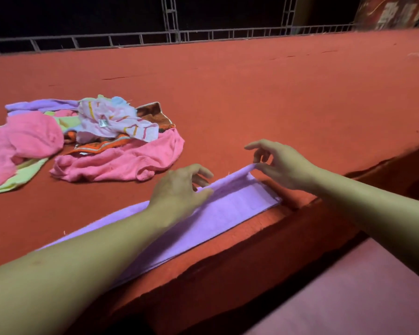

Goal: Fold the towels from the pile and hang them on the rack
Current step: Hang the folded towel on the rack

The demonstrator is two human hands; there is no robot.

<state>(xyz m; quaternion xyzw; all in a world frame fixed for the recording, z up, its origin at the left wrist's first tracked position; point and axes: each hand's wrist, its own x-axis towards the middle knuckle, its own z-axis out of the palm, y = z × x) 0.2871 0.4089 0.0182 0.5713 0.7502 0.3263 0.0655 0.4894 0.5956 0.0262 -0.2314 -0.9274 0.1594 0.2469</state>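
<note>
Red cloth covered the wide table (pixel 252 88), with a metal railing (pixel 203 35) along its far edge. One pile of towels (pixel 78 139) lay at the left: two pink, one yellow-green, one lilac, one pale striped and one orange-brown could be counted. One lilac towel (pixel 218 213), folded into a long strip, lay along the near edge, its long axis running from near left to far right. Left hand (pixel 179 189) pinched its upper fold; right hand (pixel 279 163) pinched the far-right corner
</note>
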